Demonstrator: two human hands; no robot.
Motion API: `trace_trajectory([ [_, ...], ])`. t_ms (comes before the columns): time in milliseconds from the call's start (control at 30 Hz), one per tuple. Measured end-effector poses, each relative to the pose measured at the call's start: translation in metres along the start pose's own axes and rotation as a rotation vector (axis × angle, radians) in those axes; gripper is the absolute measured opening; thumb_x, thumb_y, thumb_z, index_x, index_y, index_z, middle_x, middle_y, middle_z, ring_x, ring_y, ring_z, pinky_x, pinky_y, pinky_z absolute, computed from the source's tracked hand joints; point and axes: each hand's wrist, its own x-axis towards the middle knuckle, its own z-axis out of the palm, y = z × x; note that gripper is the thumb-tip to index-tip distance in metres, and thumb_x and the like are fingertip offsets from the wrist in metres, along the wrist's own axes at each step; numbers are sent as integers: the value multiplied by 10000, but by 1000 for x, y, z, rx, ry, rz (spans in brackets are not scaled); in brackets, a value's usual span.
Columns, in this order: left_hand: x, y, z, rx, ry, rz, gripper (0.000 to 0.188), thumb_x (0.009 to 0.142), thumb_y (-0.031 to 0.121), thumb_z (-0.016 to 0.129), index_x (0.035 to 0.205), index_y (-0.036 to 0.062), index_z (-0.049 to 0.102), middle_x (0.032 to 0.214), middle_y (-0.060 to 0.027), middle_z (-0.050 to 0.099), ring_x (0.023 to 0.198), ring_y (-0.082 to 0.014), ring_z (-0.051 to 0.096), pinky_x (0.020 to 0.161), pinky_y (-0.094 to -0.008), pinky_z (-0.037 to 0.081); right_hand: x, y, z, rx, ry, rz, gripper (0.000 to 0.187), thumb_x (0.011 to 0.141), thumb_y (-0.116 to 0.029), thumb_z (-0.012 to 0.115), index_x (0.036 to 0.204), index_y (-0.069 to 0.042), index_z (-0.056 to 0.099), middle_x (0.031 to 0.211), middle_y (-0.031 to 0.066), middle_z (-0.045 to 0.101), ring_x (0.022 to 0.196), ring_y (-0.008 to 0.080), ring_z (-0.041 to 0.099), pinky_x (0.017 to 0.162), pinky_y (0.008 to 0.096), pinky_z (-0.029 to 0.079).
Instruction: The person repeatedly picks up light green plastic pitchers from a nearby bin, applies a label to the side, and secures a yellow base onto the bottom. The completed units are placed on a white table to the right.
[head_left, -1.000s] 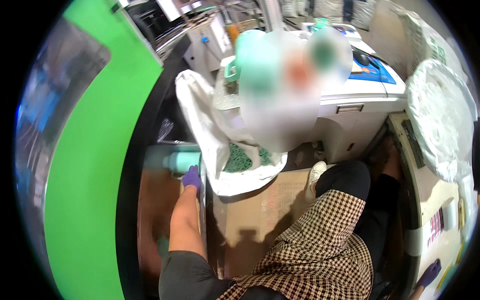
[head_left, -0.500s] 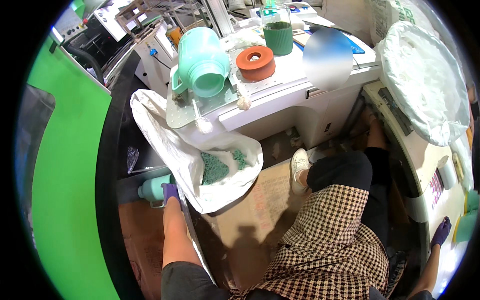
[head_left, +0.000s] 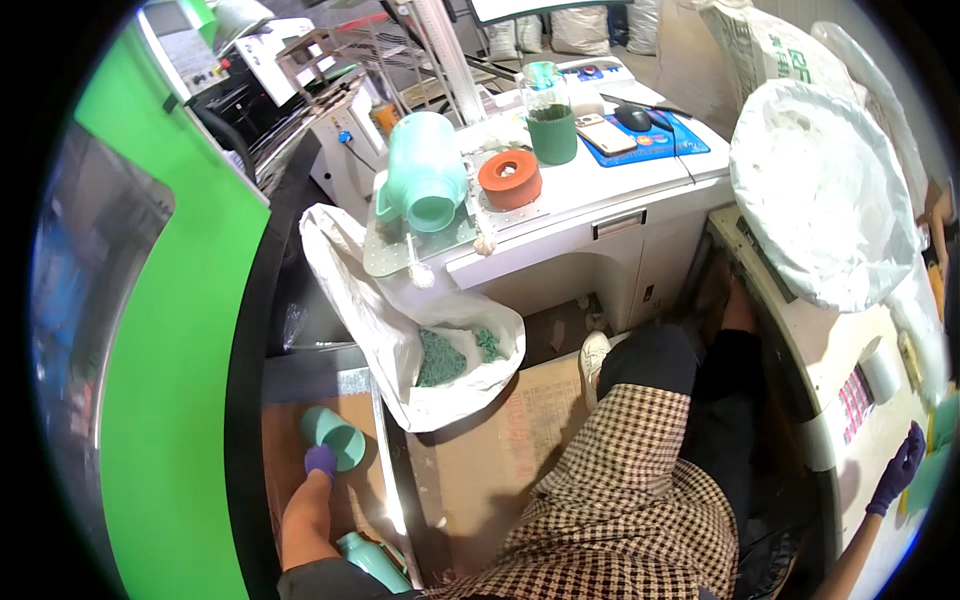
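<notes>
In the cardboard-lined bin at lower left lies a mint-green plastic jug shell (head_left: pixel 345 443), its wide open end turned toward me. My left hand (head_left: pixel 321 461), in a purple glove, is closed at its near side, with the fingertips hidden. A second mint-green jug (head_left: pixel 372 562) lies lower in the bin, beside my left forearm. At the far right my right hand (head_left: pixel 897 470), also purple-gloved, is raised with fingers stretched out and holds nothing. Mint-green plastic pieces (head_left: pixel 928 482) stand just beyond it at the picture's rim.
A white sack (head_left: pixel 470 397) with green scraps hangs open below the white table (head_left: pixel 520 245). On the table are another mint jug (head_left: pixel 420 165), a red tape roll (head_left: pixel 510 180), a drink bottle (head_left: pixel 552 135) and a phone (head_left: pixel 606 133). A lined white tub (head_left: pixel 825 200) stands right.
My left hand has moved nearer to me in the bin, and the jug's open end has come into view. The second jug now shows. My right hand has risen slightly, fingers straighter. The view has shifted.
</notes>
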Motion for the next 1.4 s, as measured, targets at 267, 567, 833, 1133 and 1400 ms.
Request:
trace_trajectory([
  [267,-94,54,-231,-494,676,103,107,855,242,686,907,160,733,879,-75,713,846,-294,694,698,-446,545,2,-372,78,727,-59,-744,262,806,45,686,1059,-24,690,957,122,657,901,298,646,798,398,522],
  [567,-218,80,-360,-1987,377,117,256,1043,311,594,930,88,648,695,54,530,522,-23,440,439,-243,363,-111,-495,101,1426,-752,-266,1116,688,-285,957,1552,-5,308,1548,191,392,1402,332,436,1178,442,359],
  [833,-188,258,-287,-2135,-458,468,329,1037,365,624,1143,53,625,749,-5,567,568,-123,528,497,-273,430,-121,-488,98,1306,-735,-292,1130,647,-280,979,1540,30,360,1365,211,561,1251,344,581,1082,423,465],
  [1133,-277,270,-431,-1026,876,1043,1147,713,512,866,1551,-33,302,1441,-252,493,1294,-458,500,1133,-555,350,-122,-518,108,1262,-779,-262,1144,669,-269,970,1573,2,325,1380,207,570,1275,318,588,1059,411,496],
  [1400,-257,320,-415,-1361,1058,922,976,666,285,883,1482,-7,434,1177,-124,712,1131,-376,637,1100,-494,426,-104,-503,77,815,-609,-874,841,692,-267,908,1426,-87,539,1331,178,607,1086,359,678,897,393,573],
])
